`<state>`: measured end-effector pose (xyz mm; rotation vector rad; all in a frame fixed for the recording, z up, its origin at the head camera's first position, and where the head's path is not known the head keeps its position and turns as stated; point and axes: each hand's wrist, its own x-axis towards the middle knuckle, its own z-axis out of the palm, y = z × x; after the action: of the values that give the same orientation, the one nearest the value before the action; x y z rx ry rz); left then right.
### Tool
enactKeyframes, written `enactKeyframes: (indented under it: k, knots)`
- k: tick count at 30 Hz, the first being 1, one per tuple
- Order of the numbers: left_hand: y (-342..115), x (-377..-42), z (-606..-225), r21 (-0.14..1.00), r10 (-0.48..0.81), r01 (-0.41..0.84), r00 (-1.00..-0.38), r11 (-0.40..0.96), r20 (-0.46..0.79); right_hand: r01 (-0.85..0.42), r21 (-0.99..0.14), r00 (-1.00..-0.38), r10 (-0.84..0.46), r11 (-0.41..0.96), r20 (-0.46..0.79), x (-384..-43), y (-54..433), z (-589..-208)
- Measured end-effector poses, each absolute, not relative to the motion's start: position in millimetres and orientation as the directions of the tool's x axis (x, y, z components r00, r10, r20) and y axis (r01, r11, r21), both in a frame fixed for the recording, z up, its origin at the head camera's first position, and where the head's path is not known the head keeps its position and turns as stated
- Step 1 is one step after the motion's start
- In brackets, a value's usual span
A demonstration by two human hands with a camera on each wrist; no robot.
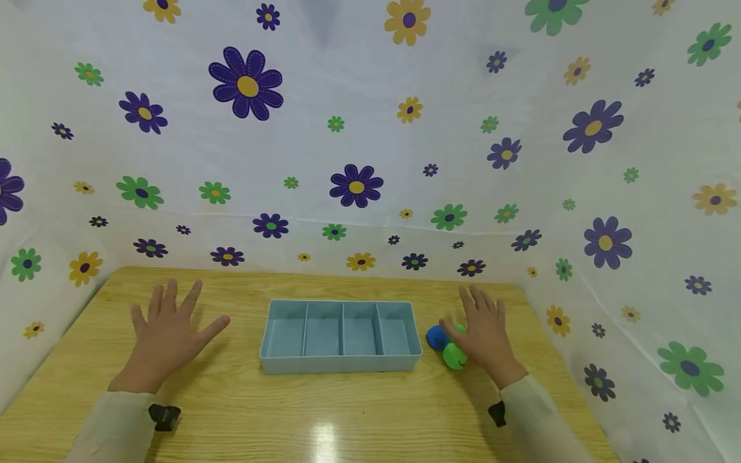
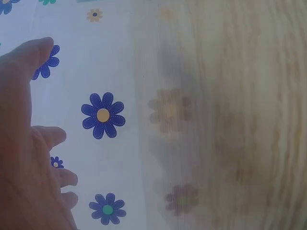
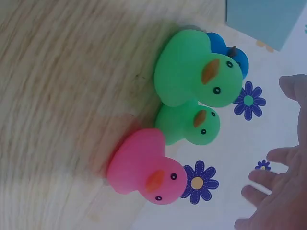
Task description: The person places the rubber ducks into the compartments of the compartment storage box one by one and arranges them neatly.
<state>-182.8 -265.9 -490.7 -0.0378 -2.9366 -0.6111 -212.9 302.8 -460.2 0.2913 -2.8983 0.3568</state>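
Observation:
My left hand (image 1: pixel 164 341) hovers over the left side of the table with its fingers spread and nothing in it. On the right, my right hand (image 1: pixel 486 334) is held above several rubber ducks, fingers extended and holding nothing. Beneath its thumb side, the head view shows a blue duck (image 1: pixel 437 337) and a green duck (image 1: pixel 454 357). The right wrist view shows the larger green duck (image 3: pixel 177 72), a smaller green duck (image 3: pixel 172 123), a pink duck (image 3: pixel 136 160) and part of the blue duck (image 3: pixel 217 43). My right hand hides the pink duck in the head view.
A pale blue tray (image 1: pixel 340 364) with several compartments in a row lies between the hands, just left of the ducks. Flower-printed white cloth (image 1: pixel 312 141) hangs behind the wooden table (image 1: pixel 260 411) and along its sides.

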Motion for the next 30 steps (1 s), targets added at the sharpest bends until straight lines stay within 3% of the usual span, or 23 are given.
enactKeyframes:
  k: [7, 12, 22, 30]
  knots:
    - [-263, -185, -489, 0.441, 0.033, 0.082, -0.992, 0.894, 0.119, -0.294, -0.316, -0.941, -0.215, 0.902, 0.261, -216, 305, -455]
    - [-258, -185, -489, 0.557, 0.074, 0.103, -0.995, 0.824, 0.073, -0.296, -0.381, -0.951, -0.233, 0.876, 0.204, -215, 306, -452]
    - [-247, -179, -497, 0.826, 0.140, 0.084, -0.990, 0.557, 0.006, -0.306, -0.432, -0.944, -0.328, 0.848, 0.025, -212, 307, -450]
    - [-228, -179, -507, 0.976, 0.230, -0.007, -0.971, 0.219, -0.058, -0.295, -0.420, -0.935, -0.350, 0.858, -0.059, -214, 302, -456]
